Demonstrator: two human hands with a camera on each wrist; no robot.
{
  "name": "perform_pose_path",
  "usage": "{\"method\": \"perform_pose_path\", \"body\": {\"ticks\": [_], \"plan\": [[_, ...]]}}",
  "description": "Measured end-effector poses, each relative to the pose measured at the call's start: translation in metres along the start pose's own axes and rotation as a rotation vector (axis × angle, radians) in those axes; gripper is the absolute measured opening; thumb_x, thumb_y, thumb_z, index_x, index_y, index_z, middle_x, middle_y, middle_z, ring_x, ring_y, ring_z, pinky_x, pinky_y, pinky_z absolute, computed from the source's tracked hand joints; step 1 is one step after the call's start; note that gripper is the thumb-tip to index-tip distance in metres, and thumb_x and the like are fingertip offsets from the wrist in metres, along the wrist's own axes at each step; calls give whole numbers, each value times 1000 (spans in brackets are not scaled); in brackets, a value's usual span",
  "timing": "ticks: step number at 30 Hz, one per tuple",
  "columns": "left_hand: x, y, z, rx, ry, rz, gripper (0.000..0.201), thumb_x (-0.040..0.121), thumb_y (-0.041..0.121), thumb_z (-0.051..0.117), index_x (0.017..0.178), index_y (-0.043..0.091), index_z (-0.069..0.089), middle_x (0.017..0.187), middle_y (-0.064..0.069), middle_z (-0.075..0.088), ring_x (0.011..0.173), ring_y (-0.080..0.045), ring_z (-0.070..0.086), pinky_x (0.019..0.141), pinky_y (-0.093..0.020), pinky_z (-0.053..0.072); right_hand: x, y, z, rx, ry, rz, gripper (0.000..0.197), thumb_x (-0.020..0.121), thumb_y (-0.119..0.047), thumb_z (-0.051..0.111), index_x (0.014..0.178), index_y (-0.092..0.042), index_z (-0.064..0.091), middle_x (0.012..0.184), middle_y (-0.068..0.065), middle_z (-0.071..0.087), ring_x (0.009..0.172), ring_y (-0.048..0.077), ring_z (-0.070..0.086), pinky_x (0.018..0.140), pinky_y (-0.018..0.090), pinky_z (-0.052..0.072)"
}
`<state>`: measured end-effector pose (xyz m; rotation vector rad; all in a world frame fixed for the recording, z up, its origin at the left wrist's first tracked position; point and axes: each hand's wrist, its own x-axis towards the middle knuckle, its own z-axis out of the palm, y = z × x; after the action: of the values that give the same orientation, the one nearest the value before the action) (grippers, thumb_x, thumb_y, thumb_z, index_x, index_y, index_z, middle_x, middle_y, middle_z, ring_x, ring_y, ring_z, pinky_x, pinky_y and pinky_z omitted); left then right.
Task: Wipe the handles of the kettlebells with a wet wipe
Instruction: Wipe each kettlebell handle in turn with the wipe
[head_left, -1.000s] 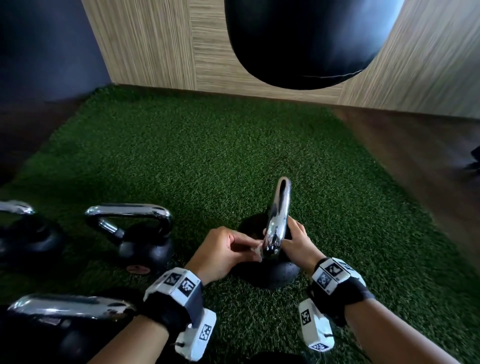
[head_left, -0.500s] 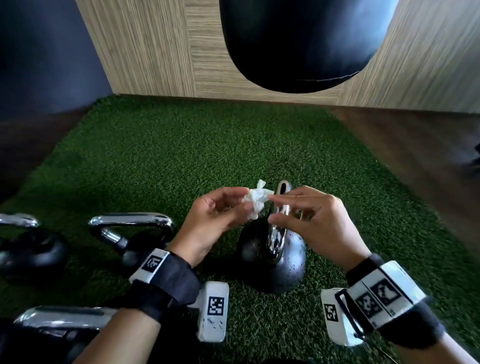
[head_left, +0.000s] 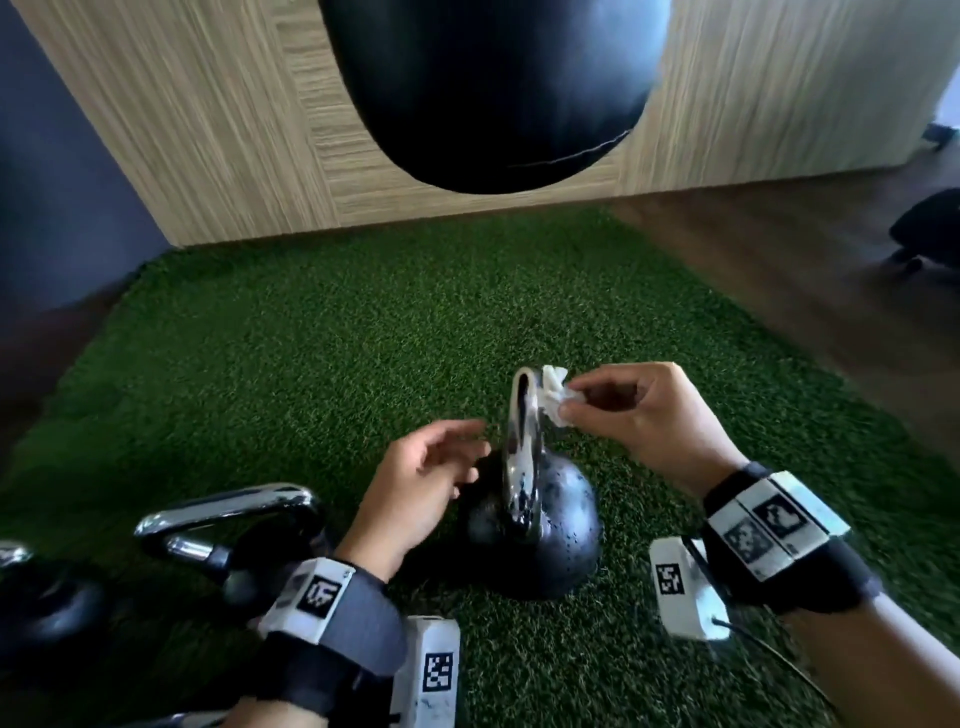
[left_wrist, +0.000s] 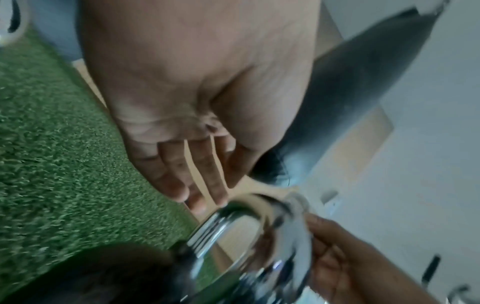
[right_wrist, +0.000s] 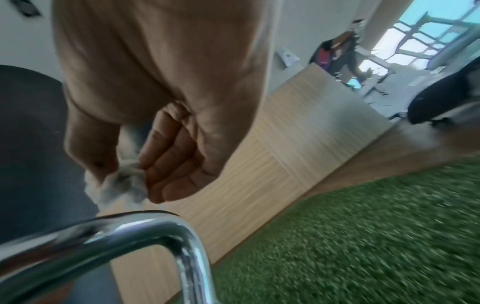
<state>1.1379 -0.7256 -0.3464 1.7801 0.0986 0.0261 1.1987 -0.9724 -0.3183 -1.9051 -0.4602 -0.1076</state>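
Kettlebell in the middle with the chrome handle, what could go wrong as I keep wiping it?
1. The right hand only pinches the crumpled white wet wipe at the fingertips, so it may slip out.
2. The open left hand is off the black kettlebell with the chrome handle, so it might rock on the green artificial turf.

The right hand (head_left: 644, 415) is raised, with thumb and forefinger pinching a crumpled wet wipe (head_left: 555, 396) and the remaining fingers (right_wrist: 176, 164) curled loosely toward the palm. The left hand (head_left: 415, 488) sits lower, palm turned inward, its fingers (left_wrist: 182, 176) straight and slightly spread, holding nothing. Both forearms reach forward, and each wrist wears a dark strap carrying white marker blocks.
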Motion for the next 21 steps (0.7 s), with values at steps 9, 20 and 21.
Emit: {"method": "perform_pose_path", "body": {"ticks": [9, 20, 21], "plan": [[27, -57, 52, 488, -68, -19, 26, 105, 18, 55, 129, 14, 61, 138, -15, 63, 128, -32, 59, 101, -35, 47, 24, 62, 46, -137, 70, 349, 24, 73, -34, 88, 93, -22, 81, 85, -8, 77, 75, 5, 71, 74, 24, 61], [30, -83, 54, 288, -33, 10, 53, 98, -5, 61, 147, 10, 46, 151, -17, 48, 144, -34, 43, 120, -52, 34, 39, 61, 63, -260, 172, 116, 10, 86, -20, 77, 80, -13, 79, 64, -9, 64, 54, -9, 49, 51, 3, 38], [30, -83, 55, 282, -22, 18, 52, 98, -4, 63, 145, 14, 48, 149, -15, 50, 142, -32, 45, 119, -52, 35, 40, 61, 63, -249, 174, 97, 9, 87, -19, 76, 82, -12, 79, 67, -9, 65, 54, -9, 50, 52, 3, 39]]}}
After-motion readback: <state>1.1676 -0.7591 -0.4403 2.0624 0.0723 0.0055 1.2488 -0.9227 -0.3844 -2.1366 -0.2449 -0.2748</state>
